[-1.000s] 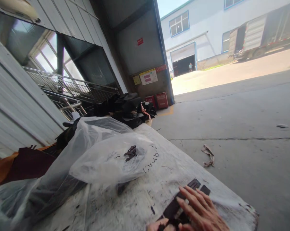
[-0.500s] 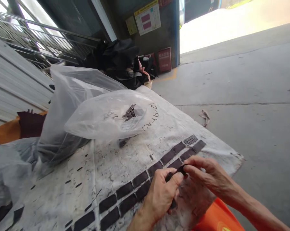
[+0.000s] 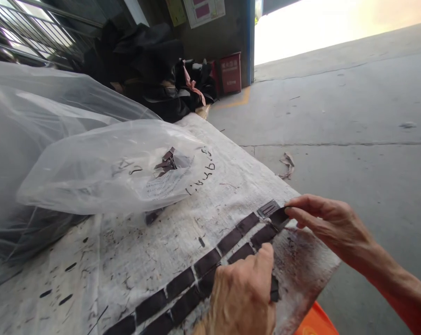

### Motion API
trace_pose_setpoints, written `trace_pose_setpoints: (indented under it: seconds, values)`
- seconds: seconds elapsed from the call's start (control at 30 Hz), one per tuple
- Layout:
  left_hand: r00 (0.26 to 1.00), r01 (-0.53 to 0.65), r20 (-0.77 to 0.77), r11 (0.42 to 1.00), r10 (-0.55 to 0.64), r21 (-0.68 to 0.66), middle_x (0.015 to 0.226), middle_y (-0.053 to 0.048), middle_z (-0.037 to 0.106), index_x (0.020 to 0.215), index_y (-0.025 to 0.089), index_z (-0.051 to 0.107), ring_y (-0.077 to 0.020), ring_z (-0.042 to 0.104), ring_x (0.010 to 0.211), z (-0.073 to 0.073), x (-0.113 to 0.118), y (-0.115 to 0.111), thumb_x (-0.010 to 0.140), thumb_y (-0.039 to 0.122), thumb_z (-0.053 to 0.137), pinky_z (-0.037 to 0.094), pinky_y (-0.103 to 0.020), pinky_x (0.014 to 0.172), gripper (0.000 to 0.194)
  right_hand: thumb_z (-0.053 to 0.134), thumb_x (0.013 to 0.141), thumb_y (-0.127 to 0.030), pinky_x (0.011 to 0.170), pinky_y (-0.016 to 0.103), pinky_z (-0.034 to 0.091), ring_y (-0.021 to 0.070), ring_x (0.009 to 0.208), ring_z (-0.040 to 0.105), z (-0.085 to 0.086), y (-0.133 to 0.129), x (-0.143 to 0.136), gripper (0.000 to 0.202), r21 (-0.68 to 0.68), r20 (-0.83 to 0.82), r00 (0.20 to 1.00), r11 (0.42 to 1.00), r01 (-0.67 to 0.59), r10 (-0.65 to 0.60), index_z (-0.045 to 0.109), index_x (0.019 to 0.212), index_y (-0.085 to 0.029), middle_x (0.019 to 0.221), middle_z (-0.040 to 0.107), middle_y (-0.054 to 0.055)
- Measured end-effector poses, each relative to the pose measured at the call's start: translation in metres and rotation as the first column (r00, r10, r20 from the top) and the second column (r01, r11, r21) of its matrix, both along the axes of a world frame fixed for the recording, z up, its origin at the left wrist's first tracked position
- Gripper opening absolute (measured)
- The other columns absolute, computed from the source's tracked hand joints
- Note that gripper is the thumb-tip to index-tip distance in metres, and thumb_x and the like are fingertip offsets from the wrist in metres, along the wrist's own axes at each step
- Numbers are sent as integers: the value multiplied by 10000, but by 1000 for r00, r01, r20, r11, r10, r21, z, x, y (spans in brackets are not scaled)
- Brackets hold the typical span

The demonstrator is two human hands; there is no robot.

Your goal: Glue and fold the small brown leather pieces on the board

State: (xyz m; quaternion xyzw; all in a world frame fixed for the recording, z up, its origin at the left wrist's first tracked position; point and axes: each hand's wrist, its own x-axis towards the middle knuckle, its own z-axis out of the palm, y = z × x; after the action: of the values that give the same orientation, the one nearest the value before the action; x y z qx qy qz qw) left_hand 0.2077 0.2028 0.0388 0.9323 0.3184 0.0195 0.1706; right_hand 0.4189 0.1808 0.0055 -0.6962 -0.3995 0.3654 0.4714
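My right hand pinches the corner of a dark rectangular piece between thumb and fingertips, at the far end of the nearer row. My left hand is closed low over the table, its back toward me. Past its fingers sticks out the end of more dark pieces; the rest is hidden in the palm. Two slanting rows of flat dark rectangles lie on the white cloth-covered table. A grey piece with slot-like marks ends the farther row.
A translucent plastic bag with handwriting and dark scraps inside lies on the table's left side. Black material is heaped beyond it, near a red box. Loose dark bits dot the cloth. Concrete floor borders the table's right edge.
My hands have parted. The right has moved from the left hand's bundle to the row's far end, now holding a piece there. The view has shifted closer to the bag.
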Motion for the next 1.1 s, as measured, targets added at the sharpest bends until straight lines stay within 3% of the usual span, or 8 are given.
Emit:
trace_pose_setpoints:
  seconds: [0.1,0.27,0.43,0.63,0.87,1.1]
  values:
    - [985,130,-120,989,-121,66,793,-83,704,1422,20,358,-232,657,634,-5,11,5,757,45,397,440,-322,465,667,667,762,-496,517,241,458,147,550,584,-4,5,-1,307,16,120,992,999,38,-39,735,830,-204,630,672,6]
    - [969,167,-207,974,-134,153,736,-61,678,1465,-34,235,-208,629,582,-9,28,12,796,9,345,387,-323,439,680,620,790,-458,455,230,453,139,476,587,-9,10,-6,266,23,208,977,999,42,-46,734,818,-219,597,670,-7]
    - [946,177,-290,981,-147,78,693,-73,672,1442,-85,274,-227,633,523,-9,42,18,754,9,403,362,-333,383,705,606,809,-421,497,220,475,147,552,634,-14,14,-9,225,3,250,968,1000,2,-2,744,817,-244,679,727,-6]
    - [860,150,-475,982,-186,-113,810,-117,720,1490,-25,191,-249,710,642,-3,50,24,732,-4,477,478,-297,452,810,613,809,-447,494,210,471,144,572,644,-20,15,-9,240,-46,268,963,999,24,-10,745,847,-251,706,740,-14]
    - [871,99,-465,983,-160,-153,816,-141,728,1493,-5,202,-264,726,663,-5,49,26,765,21,480,554,-298,499,780,605,816,-433,522,218,483,145,584,654,-21,14,-10,235,-49,287,958,998,29,-13,743,845,-247,711,741,-10]
    - [871,54,-467,974,-154,-219,867,-153,730,1506,-9,111,-292,728,718,-6,48,28,755,38,492,597,-357,571,843,576,818,-402,496,233,471,165,597,671,-19,16,-10,234,-63,327,945,998,3,18,743,843,-241,716,747,-5]
